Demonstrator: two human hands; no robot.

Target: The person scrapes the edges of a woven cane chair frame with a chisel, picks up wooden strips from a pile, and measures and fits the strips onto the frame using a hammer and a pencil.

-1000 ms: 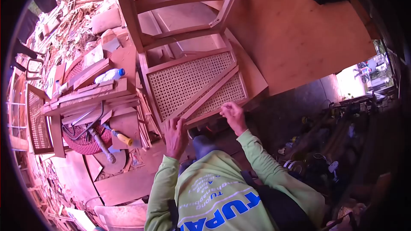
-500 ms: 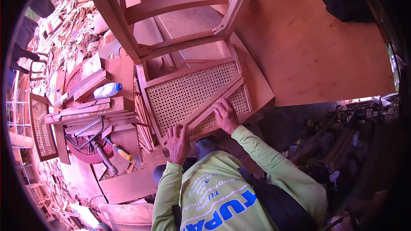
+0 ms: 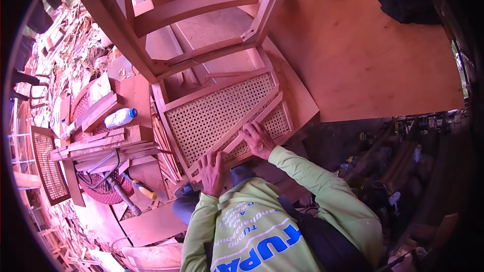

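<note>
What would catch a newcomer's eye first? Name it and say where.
The pale cane panel mid-picture probably comes first, crossed by slanting wooden strips, the right hand on them, the left hand near their lower end. Next come the blue letters on the green shirt at the bottom and the blue-capped bottle at left.

Has the left hand (image 3: pixel 212 172) at the near edge of a cane panel (image 3: pixel 206 121), fingers bent by the lower ends of two wooden strips (image 3: pixel 267 109) set slantwise across the weave. Has the right hand (image 3: pixel 257 140) on the nearer strip, fingers bent; grip too small to make out. Wears a light green shirt (image 3: pixel 312 171) with blue lettering. Faces an open wooden frame (image 3: pixel 201 9) beyond the panel, with a broad board (image 3: pixel 363 65) to the right, and piled wood (image 3: pixel 111 146), a blue-capped bottle (image 3: pixel 120 117) and a yellow-handled tool (image 3: pixel 146 192) to the left.
</note>
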